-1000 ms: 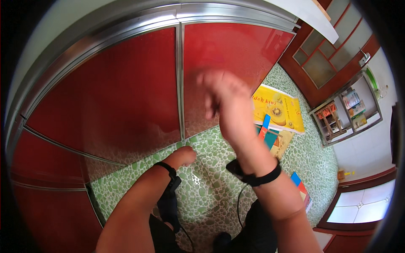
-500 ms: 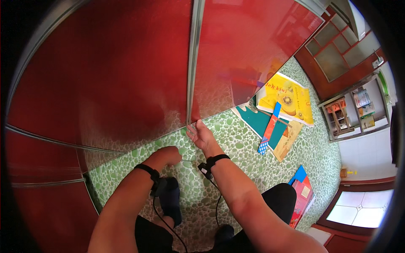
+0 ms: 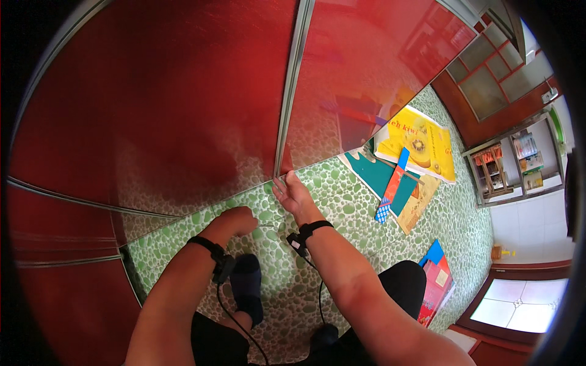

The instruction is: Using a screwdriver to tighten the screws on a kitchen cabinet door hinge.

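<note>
While R hand (image 3: 293, 194) is nr red panels (image 3: 201, 110), fingers parted, L hand (image 3: 238, 221) curled nr floor (image 3: 336, 186), can't tell if gripping

The cabinet doors (image 3: 183, 91) are red, the floor (image 3: 342, 195) green-and-white pebble-patterned.

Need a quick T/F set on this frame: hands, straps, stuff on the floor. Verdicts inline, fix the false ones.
1. The right hand is at the lower end of the metal strip between two red panels. True.
2. The left hand is pressed flat against a red panel. False: it is over the green-and-white floor, fingers curled.
3. Only the left wrist wears a black strap. False: both wrists wear one.
4. A blue-and-red strip lies across a dark green sheet. True.
5. The yellow sheet lies left of both hands. False: it lies to their right.
</note>
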### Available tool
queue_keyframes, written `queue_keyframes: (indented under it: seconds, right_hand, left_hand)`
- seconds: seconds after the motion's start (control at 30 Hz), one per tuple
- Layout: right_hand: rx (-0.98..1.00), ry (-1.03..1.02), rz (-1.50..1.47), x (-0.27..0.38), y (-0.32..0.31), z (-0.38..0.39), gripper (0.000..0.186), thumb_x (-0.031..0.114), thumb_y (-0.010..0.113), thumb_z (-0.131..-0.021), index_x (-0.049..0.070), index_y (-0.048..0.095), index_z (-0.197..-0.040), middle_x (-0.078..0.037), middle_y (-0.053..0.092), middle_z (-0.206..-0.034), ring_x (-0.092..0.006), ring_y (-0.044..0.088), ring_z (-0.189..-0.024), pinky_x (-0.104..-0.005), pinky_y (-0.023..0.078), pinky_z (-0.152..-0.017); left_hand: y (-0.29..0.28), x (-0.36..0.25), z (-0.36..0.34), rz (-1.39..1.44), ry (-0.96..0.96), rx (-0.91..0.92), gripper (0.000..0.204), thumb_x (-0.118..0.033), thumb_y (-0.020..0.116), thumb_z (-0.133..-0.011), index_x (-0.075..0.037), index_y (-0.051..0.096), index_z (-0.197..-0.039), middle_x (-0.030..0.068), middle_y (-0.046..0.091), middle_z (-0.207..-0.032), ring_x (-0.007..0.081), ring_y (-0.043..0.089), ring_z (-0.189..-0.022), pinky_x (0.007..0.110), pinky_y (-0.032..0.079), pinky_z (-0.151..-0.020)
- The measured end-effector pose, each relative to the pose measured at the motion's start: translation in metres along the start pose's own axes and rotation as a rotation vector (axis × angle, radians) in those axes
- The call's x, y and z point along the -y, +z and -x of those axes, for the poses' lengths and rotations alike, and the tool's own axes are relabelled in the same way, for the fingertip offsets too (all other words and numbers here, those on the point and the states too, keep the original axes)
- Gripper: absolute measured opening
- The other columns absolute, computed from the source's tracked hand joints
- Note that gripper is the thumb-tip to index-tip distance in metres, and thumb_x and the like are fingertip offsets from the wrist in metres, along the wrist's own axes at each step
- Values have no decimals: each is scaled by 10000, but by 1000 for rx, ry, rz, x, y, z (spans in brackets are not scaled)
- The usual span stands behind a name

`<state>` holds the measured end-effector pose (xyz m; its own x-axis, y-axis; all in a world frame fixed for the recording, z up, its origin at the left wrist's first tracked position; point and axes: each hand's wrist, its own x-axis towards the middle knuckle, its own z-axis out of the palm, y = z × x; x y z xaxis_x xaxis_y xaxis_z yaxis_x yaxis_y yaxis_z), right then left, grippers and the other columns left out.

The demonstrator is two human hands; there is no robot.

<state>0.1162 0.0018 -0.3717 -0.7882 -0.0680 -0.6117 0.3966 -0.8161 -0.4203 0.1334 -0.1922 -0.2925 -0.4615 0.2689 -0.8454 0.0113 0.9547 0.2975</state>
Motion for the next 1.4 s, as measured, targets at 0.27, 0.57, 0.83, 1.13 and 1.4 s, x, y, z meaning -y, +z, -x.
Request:
queue_keyframes:
  seconds: [0.27,0.57,0.83,1.13,1.4]
  right_hand:
    - [29,20,8,4,-2,1,290,372,539,-999,184,525,-1220,-15,549,-1214,-255,523,-1189,-408,498,-884]
    - [74,49,-10,-2,-20,-14,296,385,558,-981,152,568,-1162,-31,629,-1103,-273,601,-1099,-441,530,-809]
    - [173,130,-69,16,-57,50,247,306,505,-1010,135,596,-1164,-43,659,-1091,-287,616,-1087,-441,504,-856]
    - [-44,91,93,61,-142,156,427,470,488,-960,101,626,-1125,-109,678,-1035,-306,659,-933,-462,519,-830]
    - [-462,-68,191,142,-204,204,339,376,491,-967,83,584,-1109,-117,618,-1068,-260,583,-876,-368,483,-670]
  left_hand:
    - [0,-7,-6,-46,89,-67,381,-266,488,-880,-7,605,-627,192,633,-681,353,605,-619,492,484,-653]
    - [5,-10,-24,-121,51,-63,313,-298,543,-829,-36,697,-754,198,683,-813,366,659,-760,489,494,-702]
    - [-3,-16,-5,-212,26,-9,230,-179,541,-790,-24,711,-789,217,681,-852,378,642,-722,497,488,-667]
    - [-33,-62,-8,-184,213,122,330,-282,514,-879,-30,641,-709,149,629,-739,320,549,-639,501,433,-633]
    - [-97,-166,19,98,454,66,374,-399,512,-886,-88,642,-723,37,557,-541,143,420,-401,328,336,-406]
